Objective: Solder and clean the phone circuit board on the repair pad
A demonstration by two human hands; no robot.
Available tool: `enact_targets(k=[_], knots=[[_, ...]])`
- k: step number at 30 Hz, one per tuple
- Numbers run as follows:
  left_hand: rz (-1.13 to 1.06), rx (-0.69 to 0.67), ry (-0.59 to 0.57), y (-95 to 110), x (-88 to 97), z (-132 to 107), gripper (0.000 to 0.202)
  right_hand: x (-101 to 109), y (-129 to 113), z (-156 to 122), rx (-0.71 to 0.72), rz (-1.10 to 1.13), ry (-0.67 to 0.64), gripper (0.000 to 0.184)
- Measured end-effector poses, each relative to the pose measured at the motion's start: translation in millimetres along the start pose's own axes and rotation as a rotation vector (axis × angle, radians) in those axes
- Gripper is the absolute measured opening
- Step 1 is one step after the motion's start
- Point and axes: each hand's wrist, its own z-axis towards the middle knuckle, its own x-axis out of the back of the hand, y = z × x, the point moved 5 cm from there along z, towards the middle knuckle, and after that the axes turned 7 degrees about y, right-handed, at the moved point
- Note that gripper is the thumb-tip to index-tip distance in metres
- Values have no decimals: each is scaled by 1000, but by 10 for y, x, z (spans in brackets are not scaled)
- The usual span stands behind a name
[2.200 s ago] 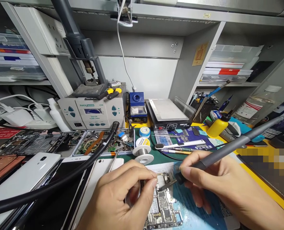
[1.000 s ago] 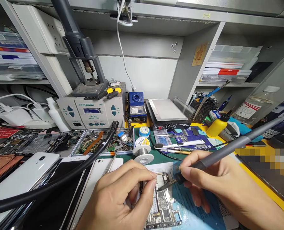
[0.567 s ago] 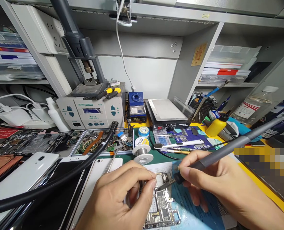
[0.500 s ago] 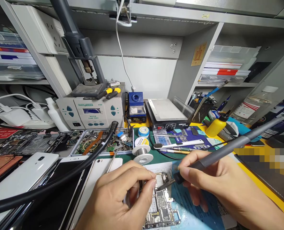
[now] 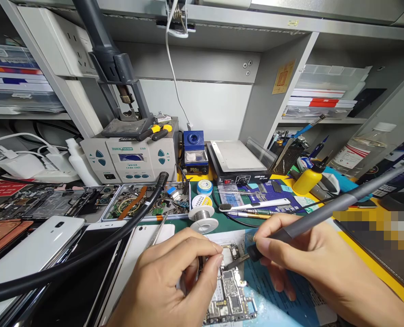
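Observation:
My right hand (image 5: 290, 250) grips a soldering iron (image 5: 324, 210) like a pen, its grey body slanting up to the right. The iron's dark tip (image 5: 238, 262) points down-left and meets or hovers just over a phone circuit board (image 5: 234, 288); contact is hard to tell. My left hand (image 5: 178, 277) is closed in a pinch at the board's upper left edge, thumb and forefinger near the tip. What it pinches is too small to make out. Behind that hand, metal tweezers (image 5: 158, 230) slant across a white phone. A solder wire spool (image 5: 202, 220) stands just beyond.
A black hose (image 5: 86, 261) crosses phones (image 5: 32, 259) at left. Behind are a parts tray (image 5: 189, 200), a hot-air station (image 5: 130, 159), a blue soldering station (image 5: 193, 150) and a heating plate (image 5: 236, 154). A toothbrush (image 5: 256, 204) and yellow bottle (image 5: 307, 179) lie right of centre.
Almost nothing differs. Both hands, the soldering iron and the board keep practically the same positions.

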Motion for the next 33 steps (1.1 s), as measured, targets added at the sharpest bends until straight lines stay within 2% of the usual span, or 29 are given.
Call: enact_targets(k=[17, 33], knots=[[39, -50, -28, 51, 4, 30, 17, 34, 51, 23, 70, 12, -46, 22], [47, -53, -27, 49, 16, -1, 16, 28, 48, 16, 55, 15, -43, 22]])
